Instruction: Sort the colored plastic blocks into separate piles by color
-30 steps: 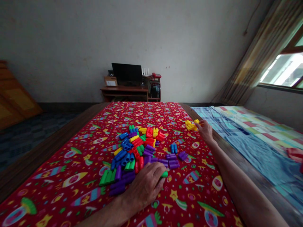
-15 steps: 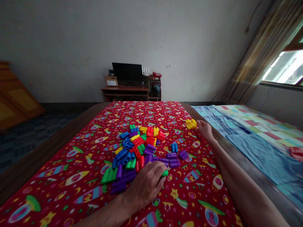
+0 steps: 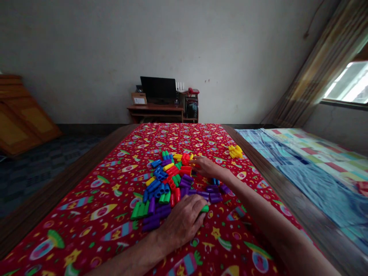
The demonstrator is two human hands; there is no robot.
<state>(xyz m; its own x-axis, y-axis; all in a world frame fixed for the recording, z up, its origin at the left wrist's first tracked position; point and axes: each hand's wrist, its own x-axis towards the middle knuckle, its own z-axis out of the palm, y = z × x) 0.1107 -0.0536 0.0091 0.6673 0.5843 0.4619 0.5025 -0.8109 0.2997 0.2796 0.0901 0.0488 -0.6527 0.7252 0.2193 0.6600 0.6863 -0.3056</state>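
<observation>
My left hand [image 3: 185, 216] rests on the tablecloth at the near side of a pile of plastic tube-shaped toy blocks. Its fingers curl over a green toy block [image 3: 205, 208], of which only one end shows. Over the far right side of the pile, my right hand [image 3: 205, 166] stretches its fingers to a yellow toy block [image 3: 192, 156], partly covered by the fingertips. Red toy blocks [image 3: 171, 171] and purple ones [image 3: 215, 197] lie close by. Farther right, a small group of yellow toy blocks [image 3: 235, 151] sits apart from the pile.
A red patterned cloth [image 3: 115, 230] covers the long table, whose dark wooden edge [image 3: 255, 161] shows on the right. Beyond it stands a bed [image 3: 304, 168]. A desk with a monitor [image 3: 159, 89] is against the far wall; a wooden cabinet [image 3: 25, 115] stands left.
My right hand has left the separate yellow group and moved left to the pile. My left hand stays over the green toy block. The view has shifted slightly.
</observation>
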